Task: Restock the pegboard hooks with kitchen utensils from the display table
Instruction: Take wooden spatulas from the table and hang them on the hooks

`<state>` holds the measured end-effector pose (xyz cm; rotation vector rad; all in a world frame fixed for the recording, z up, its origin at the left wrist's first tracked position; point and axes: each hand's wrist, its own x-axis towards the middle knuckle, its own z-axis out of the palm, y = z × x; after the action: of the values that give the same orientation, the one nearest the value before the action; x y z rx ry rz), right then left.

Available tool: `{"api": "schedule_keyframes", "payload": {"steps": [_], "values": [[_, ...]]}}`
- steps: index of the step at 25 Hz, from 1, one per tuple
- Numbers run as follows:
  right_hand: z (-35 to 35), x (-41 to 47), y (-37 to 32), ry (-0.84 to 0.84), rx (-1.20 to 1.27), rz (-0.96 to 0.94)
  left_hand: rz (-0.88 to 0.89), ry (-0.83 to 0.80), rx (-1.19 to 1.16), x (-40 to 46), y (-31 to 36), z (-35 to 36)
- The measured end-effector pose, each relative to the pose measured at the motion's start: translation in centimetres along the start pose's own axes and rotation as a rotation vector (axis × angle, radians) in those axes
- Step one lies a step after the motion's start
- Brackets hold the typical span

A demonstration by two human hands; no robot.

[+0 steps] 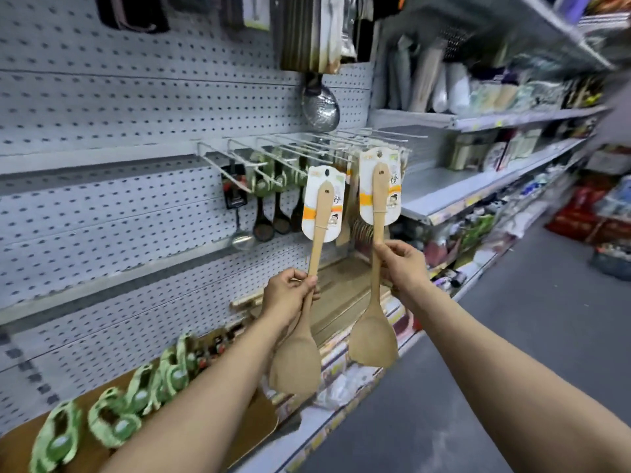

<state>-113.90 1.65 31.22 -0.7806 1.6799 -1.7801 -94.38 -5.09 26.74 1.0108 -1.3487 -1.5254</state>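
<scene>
2 spatulas (374, 339): pale wood, matt, smooth-sanded; each carries a glossy printed card tag (322, 203). Pegboard (119, 107): perforated sheet, painted pale grey, matt. Hooks (273, 148): white-coated wire. Hanging strainer ladle (320, 105): polished perforated metal, shiny. Dark ladles (269, 223): glossy finish. Table (256, 428): brown board, matt. Green packs (116, 418): glossy wrap.

bright, even light | edges bent, smeared | perhaps motion blur
</scene>
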Motion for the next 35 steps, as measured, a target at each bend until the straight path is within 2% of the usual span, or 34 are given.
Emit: {"api": "schedule_keyframes", "payload": {"steps": [4,8,11,15,19,28,35], "values": [[-3.1,8.2,-1.2,0.013,0.067,0.013,-0.002,-0.055,0.025,7.0,0.6,5.9],[-5.7,15.1,0.2,0.029,0.105,0.052,-0.006,-0.041,0.118,11.2,-0.7,10.4],[-7.1,21.1,1.5,-0.046,0.064,0.075,-0.027,0.028,0.227,14.0,-2.0,13.5],[-8.4,29.1,3.2,-0.214,0.13,0.128,-0.078,0.161,0.308,17.6,-3.6,17.5],[-10.7,35.7,3.9,-0.331,0.081,0.165,-0.11,0.289,0.328,19.0,-4.4,23.0],[-10.6,43.0,5.3,-0.554,0.021,0.201,-0.167,0.426,0.229,21.8,-6.1,29.2],[-8.4,45.9,6.6,-0.656,0.115,0.142,-0.17,0.439,0.217,25.7,-7.0,27.9]]}}
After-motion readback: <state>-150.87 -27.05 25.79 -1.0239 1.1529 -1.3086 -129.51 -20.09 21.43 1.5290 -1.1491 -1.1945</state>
